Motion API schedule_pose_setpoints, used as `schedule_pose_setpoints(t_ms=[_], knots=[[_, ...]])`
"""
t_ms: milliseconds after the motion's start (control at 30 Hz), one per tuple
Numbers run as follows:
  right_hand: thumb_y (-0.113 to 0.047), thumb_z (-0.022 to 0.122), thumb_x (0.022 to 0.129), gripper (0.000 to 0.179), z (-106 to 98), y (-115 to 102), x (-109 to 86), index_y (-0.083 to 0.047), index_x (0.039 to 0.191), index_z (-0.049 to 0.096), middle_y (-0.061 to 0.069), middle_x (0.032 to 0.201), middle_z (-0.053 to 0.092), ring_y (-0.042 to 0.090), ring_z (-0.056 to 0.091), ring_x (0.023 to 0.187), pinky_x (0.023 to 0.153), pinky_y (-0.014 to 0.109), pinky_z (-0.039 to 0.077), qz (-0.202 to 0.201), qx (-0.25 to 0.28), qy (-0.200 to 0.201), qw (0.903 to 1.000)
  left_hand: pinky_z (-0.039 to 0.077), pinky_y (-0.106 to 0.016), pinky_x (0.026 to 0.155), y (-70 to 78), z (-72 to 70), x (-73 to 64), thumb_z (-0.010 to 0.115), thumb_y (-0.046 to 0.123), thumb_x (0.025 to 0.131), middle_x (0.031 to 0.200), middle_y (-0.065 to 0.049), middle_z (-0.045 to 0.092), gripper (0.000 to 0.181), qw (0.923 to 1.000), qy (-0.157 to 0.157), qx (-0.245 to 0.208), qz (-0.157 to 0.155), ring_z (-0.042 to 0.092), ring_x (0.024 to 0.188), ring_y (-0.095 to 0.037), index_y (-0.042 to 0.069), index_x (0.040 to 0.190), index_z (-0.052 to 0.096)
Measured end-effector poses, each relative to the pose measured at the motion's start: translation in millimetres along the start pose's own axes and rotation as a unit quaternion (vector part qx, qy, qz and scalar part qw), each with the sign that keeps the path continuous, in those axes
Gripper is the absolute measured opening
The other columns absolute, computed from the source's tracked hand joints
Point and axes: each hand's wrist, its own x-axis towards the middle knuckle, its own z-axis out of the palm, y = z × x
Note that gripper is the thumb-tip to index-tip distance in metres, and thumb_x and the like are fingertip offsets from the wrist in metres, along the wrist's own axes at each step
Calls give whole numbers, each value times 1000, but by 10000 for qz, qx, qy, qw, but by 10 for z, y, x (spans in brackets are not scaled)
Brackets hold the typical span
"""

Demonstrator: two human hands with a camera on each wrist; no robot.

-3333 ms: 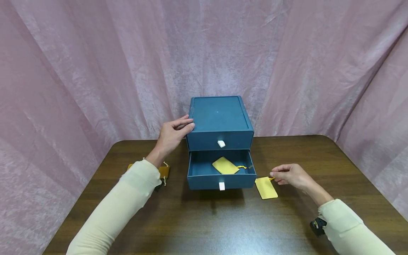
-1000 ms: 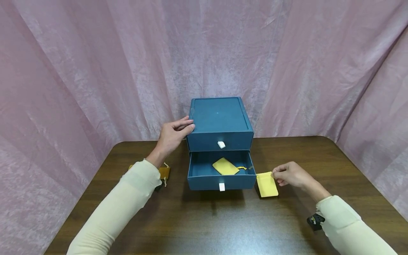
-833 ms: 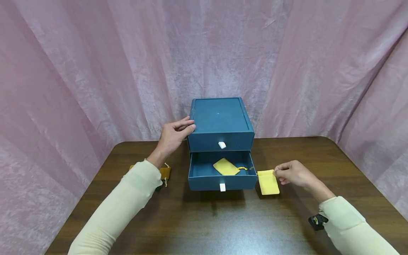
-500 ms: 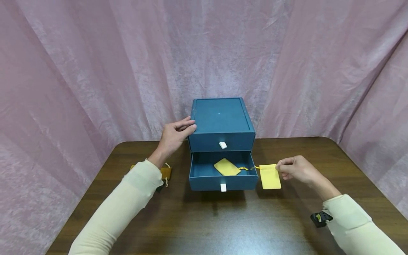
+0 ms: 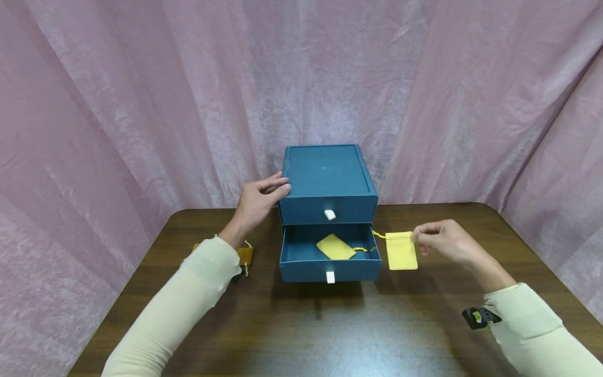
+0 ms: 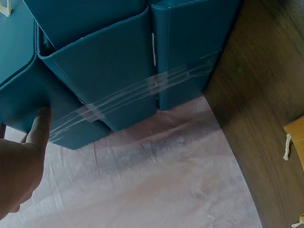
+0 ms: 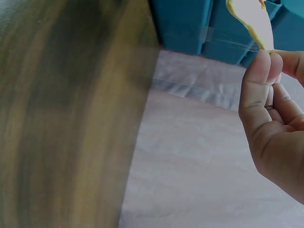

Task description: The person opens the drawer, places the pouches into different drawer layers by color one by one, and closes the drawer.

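My right hand [image 5: 445,240] pinches the top corner of a small yellow drawstring pouch [image 5: 402,252], which hangs flat beside the open drawer, its cord pointing left toward the cabinet. In the right wrist view, thumb and fingertips meet at the edge of the pouch [image 7: 254,21]. A blue drawer cabinet [image 5: 330,170] stands at the back of the table. My left hand [image 5: 256,204] rests on its upper left side, fingertips on the top edge. The lower drawer [image 5: 331,271] is pulled out, and a second yellow pouch [image 5: 336,246] lies inside it. The upper drawer [image 5: 350,209] is closed.
Mustard-brown pouches [image 5: 245,255] with pale cords lie on the wooden table [image 5: 301,335], partly behind my left sleeve. One brown pouch [image 6: 297,137] shows at the left wrist view's right edge. Pink curtains [image 5: 188,104] hang right behind the table. Clear tape [image 6: 137,90] runs along the cabinet's side.
My right hand has lifted the yellow pouch by its top corner, from lying on the table to hanging upright, rising slightly to the right. The left hand has stayed on the cabinet.
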Motion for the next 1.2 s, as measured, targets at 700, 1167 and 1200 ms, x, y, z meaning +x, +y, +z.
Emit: schedule_pose_setpoints(t_ms=[700, 1167, 1200], knots=[[-12, 65, 95, 20, -110, -302, -26, 7, 101, 67, 0, 68, 58, 14, 61, 68, 67, 27, 54, -324, -91, 140, 9993, 48, -34, 102, 5, 9, 13, 72, 30, 94, 148, 4, 51, 40, 10000, 8, -3, 11, 51, 132, -13, 9, 128, 69], [-16, 67, 96, 28, -81, -546, 14, 8, 111, 67, 2, 75, 61, 15, 61, 71, 68, 27, 54, -264, -249, 180, 9992, 48, -34, 102, -3, 5, 15, 72, 29, 94, 148, 3, 51, 40, 10000, 29, -7, 19, 51, 132, -13, 8, 127, 69], [-17, 67, 96, 29, -81, -563, 16, 8, 111, 67, 2, 75, 61, 16, 61, 71, 67, 27, 54, -286, -278, 180, 9990, 48, -34, 102, -4, 6, 15, 72, 29, 94, 148, 3, 51, 40, 10000, 32, -1, 14, 51, 132, -13, 8, 127, 69]])
